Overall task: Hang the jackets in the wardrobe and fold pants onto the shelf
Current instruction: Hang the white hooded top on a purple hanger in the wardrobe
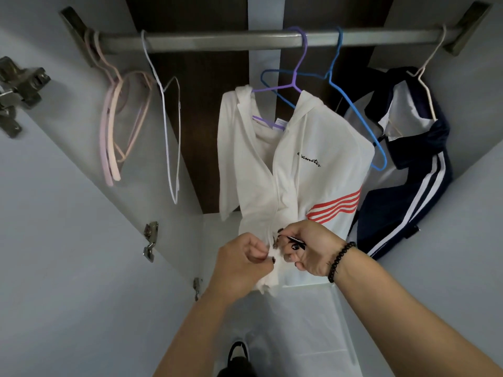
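We see the white hooded jacket (296, 170) (orange stripes on one sleeve) hanging from a purple hanger (295, 74) on the wardrobe rail (217, 40), between an empty white hanger (170, 131) and a blue hanger (351, 104). Our left hand (239, 263) and right hand (307, 247) each pinch its lower front edges, fingers curled on the fabric. A navy striped jacket (416, 186) hangs at far right.

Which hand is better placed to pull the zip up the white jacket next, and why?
Probably the right hand: it pinches a small dark piece, seemingly the zip pull, at the front opening of the white jacket. The left hand grips the bunched hem below, suited to holding it taut.
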The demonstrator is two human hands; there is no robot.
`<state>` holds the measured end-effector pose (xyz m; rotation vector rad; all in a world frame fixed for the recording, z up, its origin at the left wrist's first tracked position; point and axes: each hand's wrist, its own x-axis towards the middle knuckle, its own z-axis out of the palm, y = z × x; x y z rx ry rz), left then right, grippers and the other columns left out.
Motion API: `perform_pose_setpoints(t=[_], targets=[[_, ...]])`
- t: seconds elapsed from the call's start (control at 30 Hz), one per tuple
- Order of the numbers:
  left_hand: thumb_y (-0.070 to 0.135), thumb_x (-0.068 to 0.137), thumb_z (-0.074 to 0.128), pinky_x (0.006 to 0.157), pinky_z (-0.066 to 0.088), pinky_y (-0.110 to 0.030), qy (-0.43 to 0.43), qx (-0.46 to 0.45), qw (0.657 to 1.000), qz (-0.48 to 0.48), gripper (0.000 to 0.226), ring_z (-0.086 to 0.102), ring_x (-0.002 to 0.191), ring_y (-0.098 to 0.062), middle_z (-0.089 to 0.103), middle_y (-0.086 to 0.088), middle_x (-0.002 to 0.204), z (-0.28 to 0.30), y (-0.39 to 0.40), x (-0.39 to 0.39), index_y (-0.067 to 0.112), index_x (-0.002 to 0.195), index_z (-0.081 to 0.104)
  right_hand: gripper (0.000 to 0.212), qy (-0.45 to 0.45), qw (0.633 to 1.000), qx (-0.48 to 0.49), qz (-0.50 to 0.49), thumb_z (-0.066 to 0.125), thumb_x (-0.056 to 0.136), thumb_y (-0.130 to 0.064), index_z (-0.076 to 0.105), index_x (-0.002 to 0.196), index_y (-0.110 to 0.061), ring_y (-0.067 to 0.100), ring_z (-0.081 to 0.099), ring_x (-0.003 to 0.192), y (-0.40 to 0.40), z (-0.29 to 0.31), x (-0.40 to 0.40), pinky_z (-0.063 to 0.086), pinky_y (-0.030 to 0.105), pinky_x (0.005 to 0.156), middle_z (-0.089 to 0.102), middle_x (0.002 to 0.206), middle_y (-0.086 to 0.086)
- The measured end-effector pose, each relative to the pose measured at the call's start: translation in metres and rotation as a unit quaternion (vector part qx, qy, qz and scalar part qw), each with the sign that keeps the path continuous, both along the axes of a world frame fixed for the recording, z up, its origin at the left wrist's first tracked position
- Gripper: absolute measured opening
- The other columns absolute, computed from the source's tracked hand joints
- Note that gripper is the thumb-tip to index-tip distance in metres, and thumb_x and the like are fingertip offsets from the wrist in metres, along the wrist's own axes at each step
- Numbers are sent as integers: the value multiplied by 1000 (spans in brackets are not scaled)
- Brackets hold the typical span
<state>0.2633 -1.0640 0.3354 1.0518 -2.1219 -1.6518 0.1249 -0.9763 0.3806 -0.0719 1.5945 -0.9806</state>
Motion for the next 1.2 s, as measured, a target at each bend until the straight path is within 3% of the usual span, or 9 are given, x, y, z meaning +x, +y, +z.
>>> perform_pose_setpoints(t=[0.57,0.7,0.77,0.83,0.9,0.97,1.07,1.2], targets=[[10,69,83,58,47,-15,-38,-44,996,-70,21,61,59,-4,71,-3,70,-9,-129,5,12,75,64,30,-68,985,-13,-159,44,80,-16,42,50,-20,14,30,49,-83,-16,-38,20,28,58,29,52,-6],[9,68,83,59,48,-16,-68,-65,993,-64,20,60,58,-1,70,0,68,-19,-142,13,13,73,64,29,-71,984,-35,-157,44,81,-9,46,53,-16,15,32,46,-90,-15,-39,31,27,61,35,48,-4],[7,69,79,60,45,-12,-97,-91,990,-45,20,59,64,0,68,3,74,-26,-142,12,15,77,63,29,-56,989,-41,-131,42,85,-5,48,58,-13,15,29,44,-94,-16,-30,38,27,63,35,48,-2],[8,73,73,65,40,-5,-116,-133,984,-34,21,55,80,1,61,5,94,-29,-132,0,19,87,61,25,-44,991,-47,-116,43,88,-9,51,65,-12,14,29,43,-97,-15,-24,43,27,62,36,52,-1],[16,74,75,74,38,-4,-72,-150,986,-31,27,53,92,3,54,10,103,-28,-117,-18,26,94,60,22,-36,992,-57,-104,46,89,-10,53,68,-11,13,33,41,-97,-10,-25,45,28,59,39,52,0],[23,72,77,75,40,-5,-15,-171,985,-25,25,56,92,5,58,15,98,-22,-100,-35,29,92,63,21,-35,995,-60,-75,46,88,-8,52,68,-11,13,35,38,-96,-4,-30,45,26,57,40,50,1],[27,74,78,66,46,-13,21,-211,977,3,12,61,77,-5,66,11,78,-23,-84,-51,21,81,69,22,-40,997,-53,-49,46,88,-7,51,66,-10,12,35,37,-87,3,-36,44,24,52,40,50,0],[24,73,80,60,45,-13,20,-177,983,37,10,62,66,-1,66,18,69,-25,-72,-59,25,71,70,22,-49,993,-42,-102,45,90,-11,55,71,-9,10,32,35,-77,3,-52,42,19,44,39,50,-2]])
